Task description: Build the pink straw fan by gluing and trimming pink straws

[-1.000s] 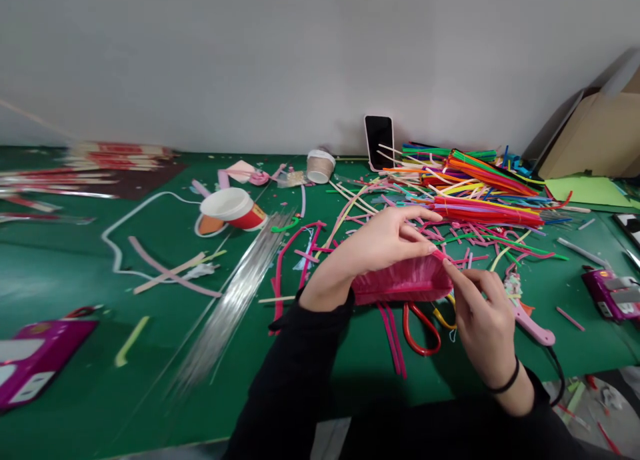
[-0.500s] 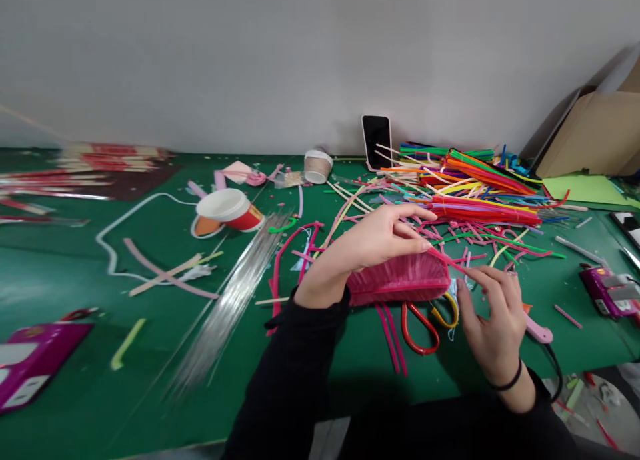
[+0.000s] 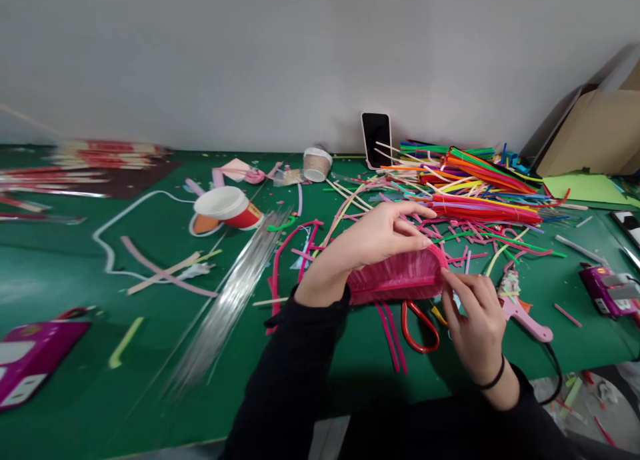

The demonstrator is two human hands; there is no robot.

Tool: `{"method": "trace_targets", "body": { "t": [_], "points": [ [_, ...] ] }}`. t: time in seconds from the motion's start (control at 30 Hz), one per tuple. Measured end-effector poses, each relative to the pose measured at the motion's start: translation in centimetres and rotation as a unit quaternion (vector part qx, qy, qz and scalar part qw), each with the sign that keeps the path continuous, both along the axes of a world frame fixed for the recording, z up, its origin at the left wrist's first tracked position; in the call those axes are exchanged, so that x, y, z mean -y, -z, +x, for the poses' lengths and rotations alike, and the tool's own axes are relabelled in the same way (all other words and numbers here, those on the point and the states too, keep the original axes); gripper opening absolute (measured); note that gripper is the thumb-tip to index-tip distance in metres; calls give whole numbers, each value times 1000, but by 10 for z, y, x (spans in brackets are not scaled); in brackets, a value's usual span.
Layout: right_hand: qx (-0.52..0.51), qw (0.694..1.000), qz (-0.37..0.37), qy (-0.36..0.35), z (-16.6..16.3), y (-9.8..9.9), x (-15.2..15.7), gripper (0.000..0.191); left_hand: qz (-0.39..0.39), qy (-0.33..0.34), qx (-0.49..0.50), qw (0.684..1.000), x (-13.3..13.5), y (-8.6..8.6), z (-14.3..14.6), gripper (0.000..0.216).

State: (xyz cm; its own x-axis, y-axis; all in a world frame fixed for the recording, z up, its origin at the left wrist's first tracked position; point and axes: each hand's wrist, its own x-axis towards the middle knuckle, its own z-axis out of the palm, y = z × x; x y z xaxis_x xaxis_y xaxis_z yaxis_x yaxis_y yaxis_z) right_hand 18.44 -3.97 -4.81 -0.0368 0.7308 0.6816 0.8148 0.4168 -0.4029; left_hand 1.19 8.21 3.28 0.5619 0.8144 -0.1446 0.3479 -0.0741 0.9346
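A pink, see-through pleated piece (image 3: 395,277) with a fuzzy pink rim stands in front of me, above the table. My left hand (image 3: 377,237) reaches over its back edge, and its thumb and fingers are closed on the upper rim. At the right corner, my right hand (image 3: 475,313) pinches a pink pipe cleaner (image 3: 440,253) against the rim. Part of the piece is hidden behind my left wrist. Just below it lie scissors with a red handle (image 3: 423,343) and two loose pink pipe cleaners (image 3: 393,340).
A pink glue gun (image 3: 527,320) lies right of my right hand. Bundles of coloured pipe cleaners (image 3: 485,207) and a propped phone (image 3: 377,140) are at the back. Leftward are thin metal wires (image 3: 230,307), a paper cup (image 3: 230,207) and a purple box-shaped device (image 3: 40,360).
My right hand has moved left and slightly up, bringing the pink pipe cleaner from a stretched-out line onto the piece's right corner. More of the glue gun shows. My left hand stays in place.
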Motion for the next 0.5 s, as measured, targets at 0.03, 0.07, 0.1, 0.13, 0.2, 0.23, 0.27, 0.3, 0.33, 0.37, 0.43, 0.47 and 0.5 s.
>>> {"method": "trace_targets", "body": {
  "t": [0.03,0.07,0.1,0.13,0.2,0.23,0.27,0.3,0.33,0.37,0.43,0.47,0.5],
  "points": [
    [6,1000,2,1,0,1,0,40,0,1,1,1000,0,0,0,46],
    [11,1000,5,1,0,1,-1,41,0,0,2,1000,0,0,0,45],
    [15,1000,8,2,0,1,-1,42,0,0,3,1000,0,0,0,45],
    [19,1000,12,4,1,2,-2,42,0,-1,3,1000,0,-1,0,45],
    [26,999,19,7,1,2,-2,44,0,-2,2,1000,0,-1,0,45],
    [29,999,20,9,2,3,-2,44,0,-1,2,1000,0,-1,0,45],
    [32,999,21,11,2,3,-2,45,0,0,0,1000,0,-1,0,45],
    [35,999,21,12,2,4,-2,46,0,1,-2,1000,0,-1,1,45],
    [37,999,20,12,2,5,-3,47,2,3,-4,1000,0,0,1,45],
    [39,999,20,12,2,6,-3,47,6,5,-4,1000,0,0,1,45],
    [43,999,24,10,2,8,-3,49,18,11,2,1000,0,1,3,44],
    [45,999,25,9,2,9,-3,50,23,12,5,1000,0,1,4,44],
    [47,999,27,8,2,10,-3,50,27,13,6,1000,1,2,6,46]
  ]
}}
